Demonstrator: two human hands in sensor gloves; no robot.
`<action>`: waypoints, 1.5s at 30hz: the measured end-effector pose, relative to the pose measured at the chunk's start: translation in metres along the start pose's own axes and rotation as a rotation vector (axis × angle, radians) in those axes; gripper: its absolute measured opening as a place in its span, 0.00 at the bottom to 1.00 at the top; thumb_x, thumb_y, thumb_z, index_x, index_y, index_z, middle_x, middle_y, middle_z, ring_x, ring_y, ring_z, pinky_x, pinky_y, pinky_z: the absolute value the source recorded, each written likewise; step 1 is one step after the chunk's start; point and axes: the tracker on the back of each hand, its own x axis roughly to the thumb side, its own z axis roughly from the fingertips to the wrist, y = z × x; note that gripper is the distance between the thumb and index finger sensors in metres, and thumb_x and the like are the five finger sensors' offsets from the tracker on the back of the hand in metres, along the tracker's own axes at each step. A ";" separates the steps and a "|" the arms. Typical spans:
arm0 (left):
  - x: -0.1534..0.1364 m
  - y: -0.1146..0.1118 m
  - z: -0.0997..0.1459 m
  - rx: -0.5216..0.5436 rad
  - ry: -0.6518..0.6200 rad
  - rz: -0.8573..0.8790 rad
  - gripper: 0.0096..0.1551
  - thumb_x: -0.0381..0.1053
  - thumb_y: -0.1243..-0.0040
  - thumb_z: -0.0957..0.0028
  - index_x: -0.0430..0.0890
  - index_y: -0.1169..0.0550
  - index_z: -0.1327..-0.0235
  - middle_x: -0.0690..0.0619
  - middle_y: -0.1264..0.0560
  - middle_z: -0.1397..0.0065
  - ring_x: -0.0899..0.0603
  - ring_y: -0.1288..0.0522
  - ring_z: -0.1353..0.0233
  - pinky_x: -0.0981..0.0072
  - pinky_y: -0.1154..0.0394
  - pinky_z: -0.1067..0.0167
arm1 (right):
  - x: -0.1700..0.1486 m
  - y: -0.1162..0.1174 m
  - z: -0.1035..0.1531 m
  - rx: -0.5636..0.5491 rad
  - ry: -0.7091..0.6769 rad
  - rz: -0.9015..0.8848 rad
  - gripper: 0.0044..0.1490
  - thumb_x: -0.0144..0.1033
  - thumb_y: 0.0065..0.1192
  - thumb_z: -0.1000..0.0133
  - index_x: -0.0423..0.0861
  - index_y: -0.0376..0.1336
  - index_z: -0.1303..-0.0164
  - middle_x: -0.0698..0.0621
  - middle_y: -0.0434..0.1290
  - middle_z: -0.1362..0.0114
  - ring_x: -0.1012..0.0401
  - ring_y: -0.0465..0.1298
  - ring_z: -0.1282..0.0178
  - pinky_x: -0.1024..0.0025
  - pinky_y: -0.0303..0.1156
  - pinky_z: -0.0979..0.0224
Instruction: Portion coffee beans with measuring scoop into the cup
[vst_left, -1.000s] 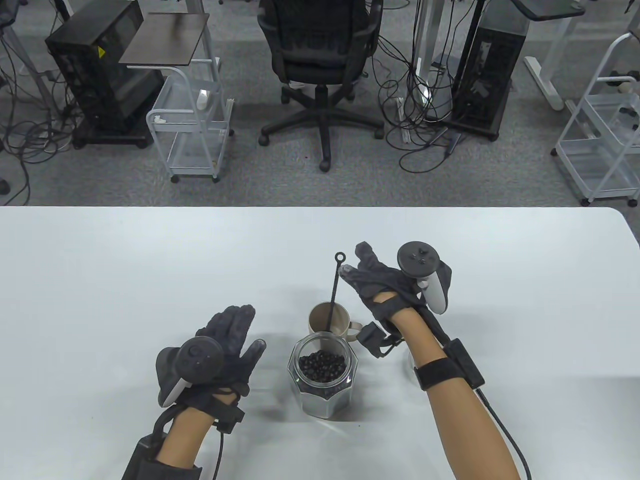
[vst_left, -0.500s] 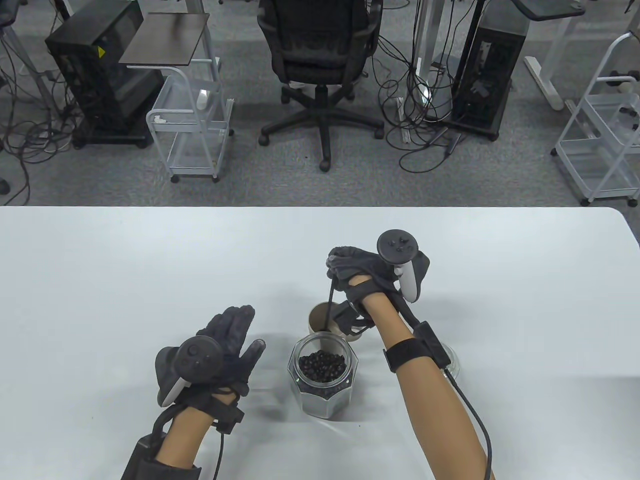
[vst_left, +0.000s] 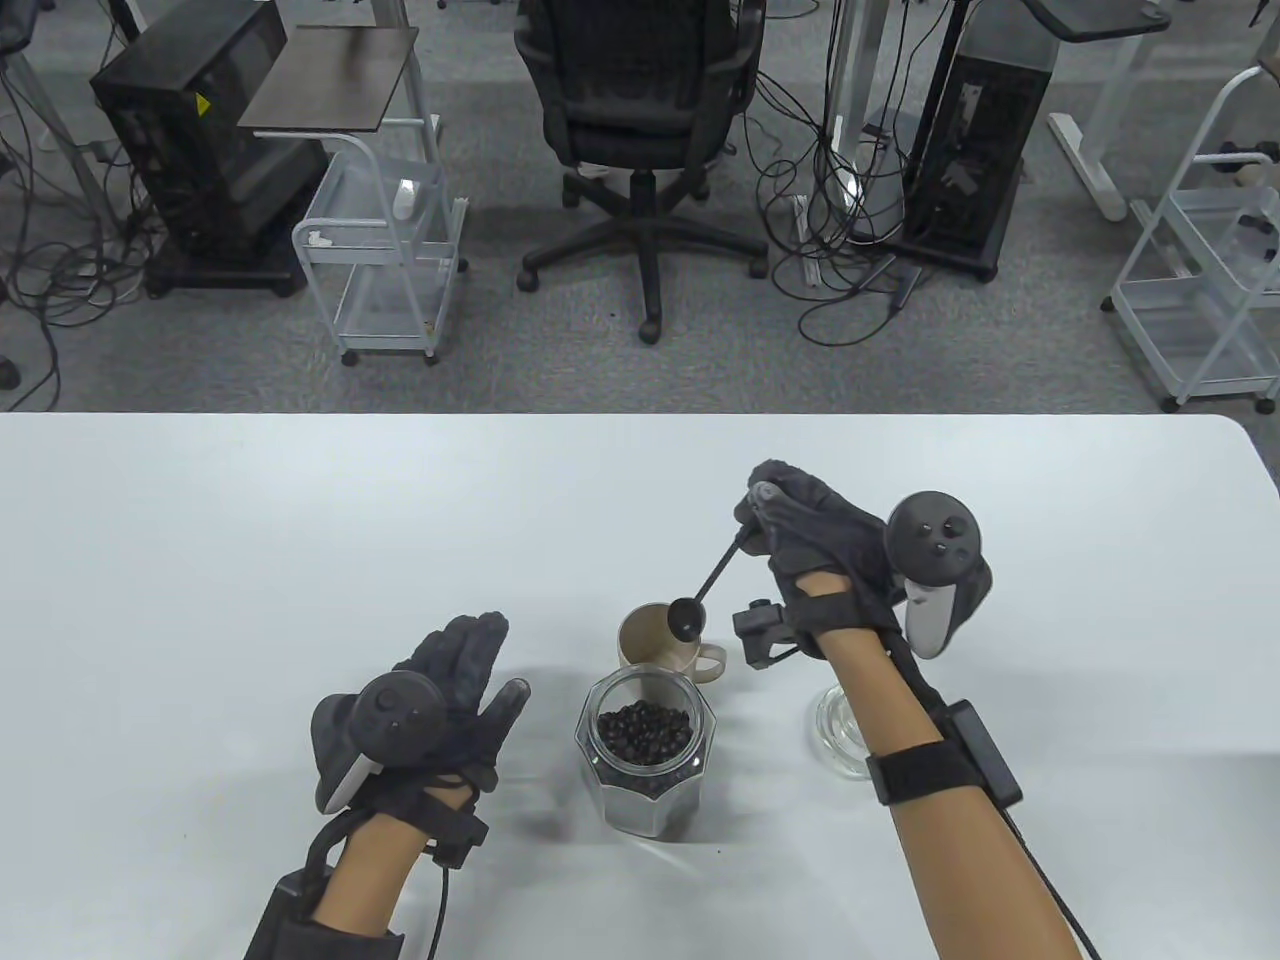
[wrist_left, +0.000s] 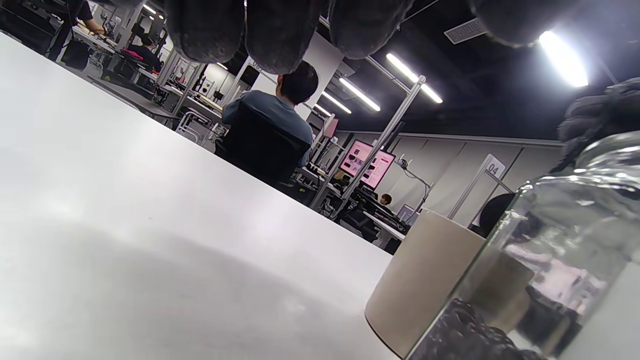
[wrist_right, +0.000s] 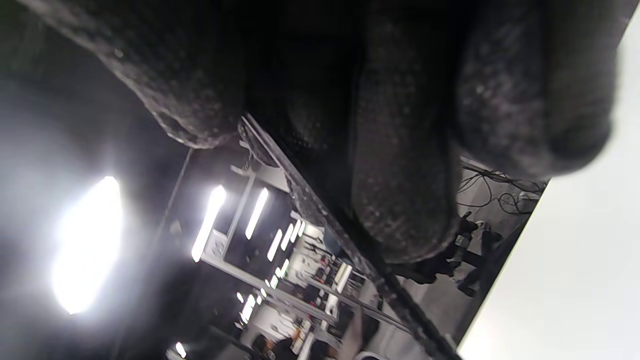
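A beige cup (vst_left: 652, 640) stands mid-table, and a clear glass jar (vst_left: 648, 760) holding dark coffee beans (vst_left: 645, 733) stands just in front of it. My right hand (vst_left: 775, 505) grips the far end of the black measuring scoop (vst_left: 710, 585). The scoop's round bowl hangs over the cup's right rim. My left hand (vst_left: 465, 665) rests flat on the table to the left of the jar, fingers straight, holding nothing. In the left wrist view the cup (wrist_left: 425, 280) and the jar (wrist_left: 545, 270) fill the lower right. The right wrist view shows my curled fingers (wrist_right: 400, 150) round the scoop's handle (wrist_right: 350, 225).
A round glass lid (vst_left: 838, 735) lies on the table right of the jar, partly under my right forearm. The white table (vst_left: 250, 540) ends in a far edge, with an office chair (vst_left: 635, 120) and carts beyond it.
My right hand closed round the scoop's handle, lifted the scoop out of the cup and swung to the right, tilting it so the bowl hangs over the cup's rim. The left hand stayed still.
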 end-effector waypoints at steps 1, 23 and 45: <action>0.000 0.000 0.000 -0.001 0.002 0.004 0.47 0.73 0.56 0.49 0.50 0.40 0.19 0.39 0.40 0.16 0.22 0.41 0.19 0.21 0.48 0.33 | -0.001 -0.008 0.004 -0.017 0.008 -0.046 0.26 0.41 0.74 0.49 0.43 0.75 0.43 0.39 0.85 0.49 0.44 0.92 0.57 0.50 0.84 0.59; 0.005 0.010 0.006 0.074 -0.054 0.056 0.48 0.74 0.57 0.49 0.51 0.40 0.18 0.39 0.41 0.15 0.23 0.42 0.18 0.22 0.47 0.32 | -0.123 -0.091 0.091 -0.209 0.207 -0.712 0.25 0.41 0.70 0.44 0.45 0.72 0.39 0.39 0.82 0.44 0.42 0.89 0.51 0.49 0.83 0.53; 0.073 -0.040 0.009 -0.090 -0.298 0.190 0.52 0.79 0.58 0.50 0.52 0.46 0.17 0.40 0.46 0.13 0.25 0.41 0.18 0.24 0.45 0.31 | -0.122 -0.071 0.099 -0.158 0.225 -0.731 0.25 0.42 0.69 0.43 0.46 0.71 0.38 0.40 0.82 0.44 0.43 0.89 0.50 0.50 0.83 0.52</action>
